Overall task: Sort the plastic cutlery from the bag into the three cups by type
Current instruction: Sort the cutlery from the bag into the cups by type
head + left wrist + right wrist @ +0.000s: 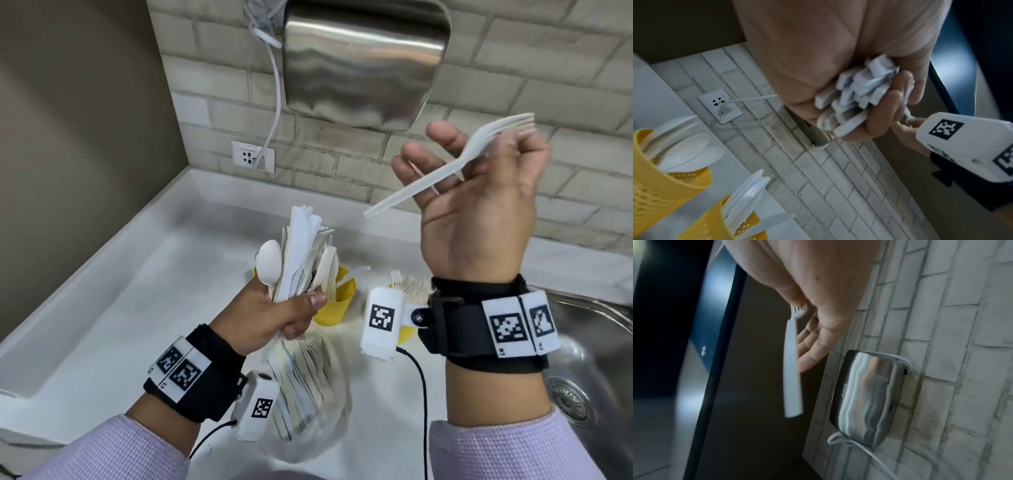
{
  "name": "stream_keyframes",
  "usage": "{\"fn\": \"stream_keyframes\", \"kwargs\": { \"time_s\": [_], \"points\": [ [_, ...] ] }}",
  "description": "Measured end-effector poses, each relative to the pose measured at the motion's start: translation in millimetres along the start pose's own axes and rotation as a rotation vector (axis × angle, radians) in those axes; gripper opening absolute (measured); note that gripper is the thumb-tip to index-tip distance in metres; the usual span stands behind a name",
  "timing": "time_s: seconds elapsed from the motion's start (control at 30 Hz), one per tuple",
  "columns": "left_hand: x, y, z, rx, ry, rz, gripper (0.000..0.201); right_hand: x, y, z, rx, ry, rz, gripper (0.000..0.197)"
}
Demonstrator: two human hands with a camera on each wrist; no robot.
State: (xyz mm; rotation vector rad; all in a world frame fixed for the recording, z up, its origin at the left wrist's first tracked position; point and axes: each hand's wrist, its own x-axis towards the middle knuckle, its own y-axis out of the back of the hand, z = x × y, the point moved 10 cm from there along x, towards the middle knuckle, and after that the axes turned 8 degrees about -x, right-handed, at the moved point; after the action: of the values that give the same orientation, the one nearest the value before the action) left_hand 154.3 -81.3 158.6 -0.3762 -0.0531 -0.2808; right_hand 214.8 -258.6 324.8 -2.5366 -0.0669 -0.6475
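While the right hand [479, 202] pinches one fork [455, 164] loosely near its tines, it could slip. Below-left, the left hand [274, 315] clamps a splayed cutlery bundle [298, 253]; pieces may slide out.

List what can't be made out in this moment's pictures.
- Third cup: no view shows it clearly; the head view has two yellow cups, one mostly behind the right wrist camera.
- Bag: contents blurred, head view.
- Left hand: bundle count unclear.
- Right hand: fork grip hidden.
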Motion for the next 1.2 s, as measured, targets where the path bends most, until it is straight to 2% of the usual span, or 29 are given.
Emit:
{"fn": "stream_keyframes", "kwargs": {
  "time_s": [0.13,0.2,0.33,0.47,0.63,0.77,0.87,0.97,1.03,1.1,1.2],
  "points": [
    [6.9,-3.8,3.3,-0.064,0.001,-0.032,0.019,-1.9,-2.7,2.4,-0.272,0.060,-0.044,0.004],
    [9.0,-8.2,3.0,-0.079,0.007,-0.056,0.019,-9.6,-6.1,23.5,-0.354,-0.002,-0.117,0.007],
    [10.9,-13.5,0.8,-0.093,0.019,-0.091,0.018,-34.3,-7.1,69.5,-0.471,-0.219,-0.273,0.015],
    [12.5,-13.4,-1.3,-0.108,0.024,-0.078,0.016,-52.1,-13.7,84.1,-0.573,-0.254,-0.421,0.012],
    [15.0,-14.2,-1.3,-0.110,0.018,-0.083,0.027,-51.4,-15.2,79.1,-0.583,-0.170,-0.390,0.014],
    [16.6,-12.1,-2.1,-0.097,0.022,-0.055,0.016,-48.7,-8.7,76.1,-0.659,-0.097,-0.261,0.016],
    [16.5,-11.1,-3.4,-0.084,0.020,-0.045,0.016,-48.9,-6.3,71.2,-0.680,-0.032,-0.183,0.012],
    [15.6,-7.1,-6.0,-0.089,0.030,-0.008,0.018,-47.5,-5.0,65.0,-0.685,0.006,-0.132,0.017],
    [14.9,-7.7,-6.3,-0.093,0.034,-0.013,0.018,-46.3,-6.4,68.0,-0.668,-0.028,-0.155,0.019],
    [14.2,-7.5,-5.3,-0.094,0.030,-0.015,0.018,-46.6,-10.6,77.6,-0.672,-0.088,-0.244,0.019],
    [13.2,-7.0,-4.1,-0.091,0.026,-0.014,0.020,-49.1,-15.5,83.2,-0.697,-0.105,-0.337,0.032]
  ]
}}
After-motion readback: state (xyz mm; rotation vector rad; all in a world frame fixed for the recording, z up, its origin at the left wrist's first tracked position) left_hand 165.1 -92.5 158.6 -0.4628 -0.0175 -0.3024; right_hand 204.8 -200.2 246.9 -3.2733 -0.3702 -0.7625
